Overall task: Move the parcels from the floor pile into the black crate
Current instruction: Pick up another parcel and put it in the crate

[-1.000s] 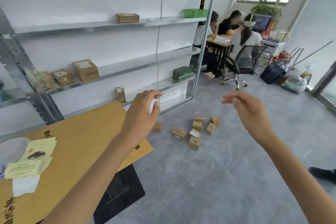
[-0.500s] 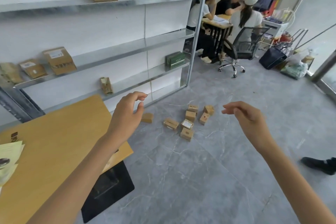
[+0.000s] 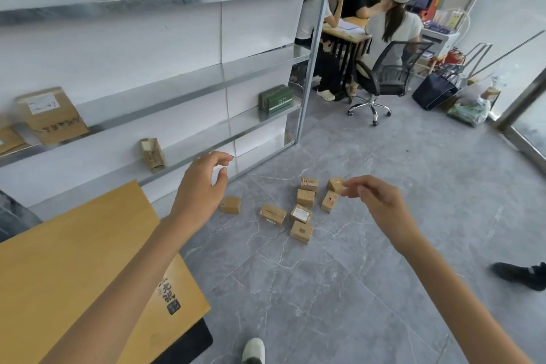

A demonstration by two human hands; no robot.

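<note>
At the left, the table [image 3: 74,260] hides most of the black crate [image 3: 192,344], probably parked close for short trips. The left hand [image 3: 201,186] hovers empty, fingers loosely curled. The parcels [image 3: 305,197] lie scattered on the floor [image 3: 354,289], none yet collected. The right hand [image 3: 381,201], also empty and relaxed, reaches toward them.

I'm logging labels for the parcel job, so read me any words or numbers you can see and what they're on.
Nothing reads clearly.
Green box: white lettering, blurred.
Yellow board: dark characters, blurred.
Shelf carton: label and black marks, illegible.
Floor parcels: labels too small.
</note>
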